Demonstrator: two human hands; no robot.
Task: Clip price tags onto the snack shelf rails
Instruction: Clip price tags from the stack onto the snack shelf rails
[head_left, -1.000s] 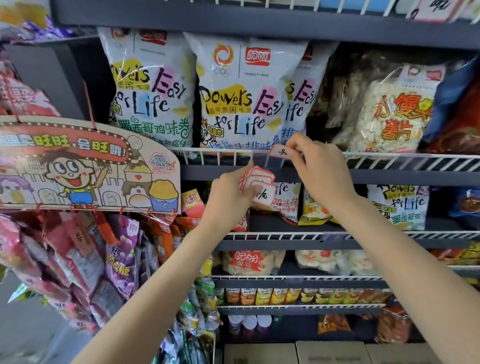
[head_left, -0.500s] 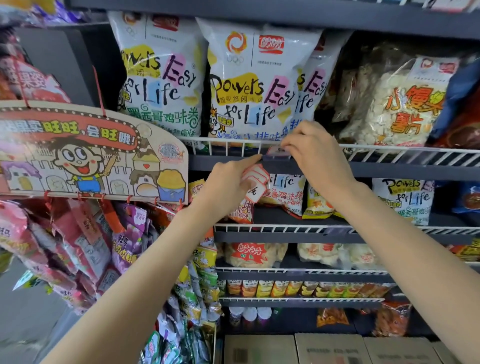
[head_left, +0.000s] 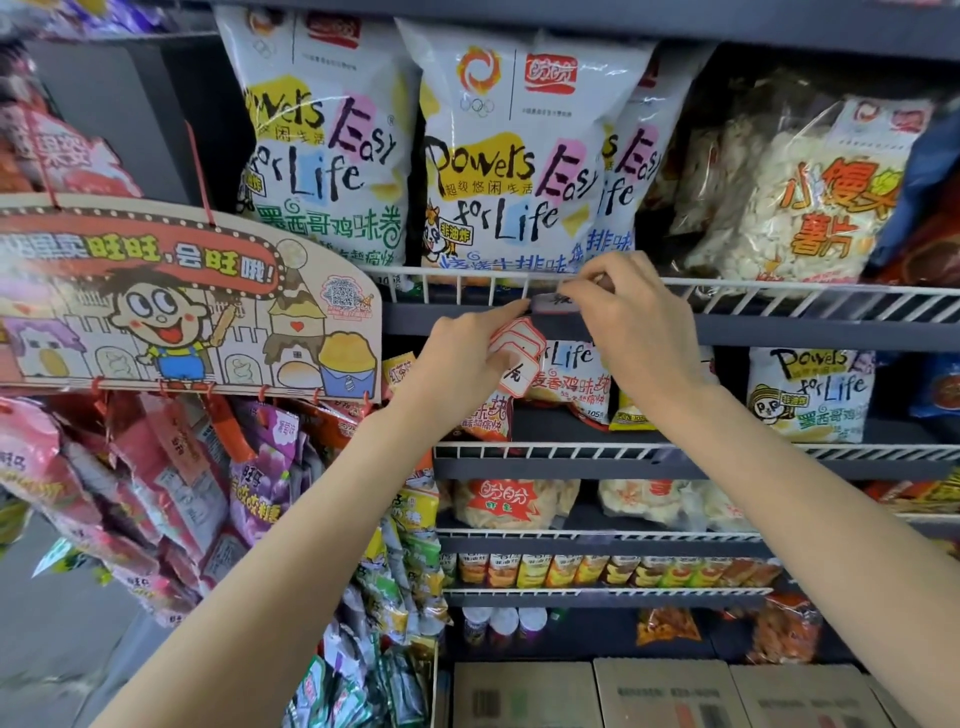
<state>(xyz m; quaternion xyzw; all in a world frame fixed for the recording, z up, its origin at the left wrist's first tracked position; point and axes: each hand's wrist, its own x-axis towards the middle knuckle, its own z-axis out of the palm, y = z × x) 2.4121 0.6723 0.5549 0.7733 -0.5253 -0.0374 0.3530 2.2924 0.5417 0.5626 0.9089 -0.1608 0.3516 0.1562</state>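
Blurred white price tag, dark writing

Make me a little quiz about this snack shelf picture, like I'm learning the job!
1. True or false: the right hand is at the top wire rail.
2. Which hand holds the stack of spare tags?
3. The tag at the rail sits below: A) the Powers Easy for Life bags, B) boxes, C) bottles.

Key: 1 true. 2 the left hand. 3 A.
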